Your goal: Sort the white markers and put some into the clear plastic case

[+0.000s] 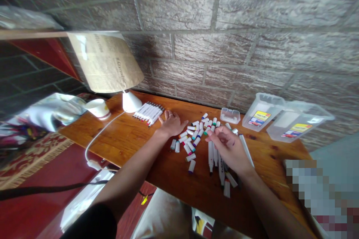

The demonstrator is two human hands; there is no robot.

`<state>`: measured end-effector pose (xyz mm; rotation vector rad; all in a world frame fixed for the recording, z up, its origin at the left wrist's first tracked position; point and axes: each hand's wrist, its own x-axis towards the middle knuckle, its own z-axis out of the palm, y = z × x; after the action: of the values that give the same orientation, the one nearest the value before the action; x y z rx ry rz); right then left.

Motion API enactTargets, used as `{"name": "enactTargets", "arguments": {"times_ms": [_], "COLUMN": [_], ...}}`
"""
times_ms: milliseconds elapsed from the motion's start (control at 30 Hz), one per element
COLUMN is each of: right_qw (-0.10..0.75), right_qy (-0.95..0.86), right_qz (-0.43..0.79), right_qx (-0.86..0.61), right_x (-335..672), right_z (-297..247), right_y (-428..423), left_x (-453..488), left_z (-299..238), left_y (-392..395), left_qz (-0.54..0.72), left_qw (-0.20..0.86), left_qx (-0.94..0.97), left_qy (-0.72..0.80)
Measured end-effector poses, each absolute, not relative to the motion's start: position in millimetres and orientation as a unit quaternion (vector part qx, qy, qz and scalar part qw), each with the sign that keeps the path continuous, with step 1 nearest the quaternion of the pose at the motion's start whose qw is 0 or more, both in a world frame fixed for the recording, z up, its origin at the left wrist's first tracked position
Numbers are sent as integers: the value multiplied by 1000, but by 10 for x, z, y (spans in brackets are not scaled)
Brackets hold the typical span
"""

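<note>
My left hand (170, 124) lies on the wooden table with its fingers spread, beside a neat row of white markers (150, 112). To its right is a loose pile of white marker caps (193, 138) with coloured ends. My right hand (228, 147) hovers over the right side of the pile, thumb and fingers curled together. A green-ended cap (206, 131) is close to its fingertips; whether they hold it is unclear. Below that hand lie several uncapped markers (211, 158), partly hidden by it, and another marker (246, 151) lies to its right.
Two clear plastic boxes (256, 114) and a small clear lid with a handle (230, 115) stand at the back right, near the brick wall. A lamp (131, 101) and a paper cup (98, 109) stand at the left. The lamp's white cable (94, 140) crosses the table edge.
</note>
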<state>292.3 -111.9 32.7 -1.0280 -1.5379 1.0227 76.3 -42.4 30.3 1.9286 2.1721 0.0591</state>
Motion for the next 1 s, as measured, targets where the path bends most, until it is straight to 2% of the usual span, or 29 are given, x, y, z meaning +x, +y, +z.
{"name": "enactTargets", "arguments": {"times_ms": [1000], "right_qw": [491], "right_qy": [-628], "right_qz": [414], "right_qx": [-440], "right_x": [2949], "right_z": [329], "right_y": [-1116], "left_x": [631], "left_z": [289], "left_y": [-326], "left_qz": [15], "left_qw": [100], "left_qx": [625], "left_qy": [774]}}
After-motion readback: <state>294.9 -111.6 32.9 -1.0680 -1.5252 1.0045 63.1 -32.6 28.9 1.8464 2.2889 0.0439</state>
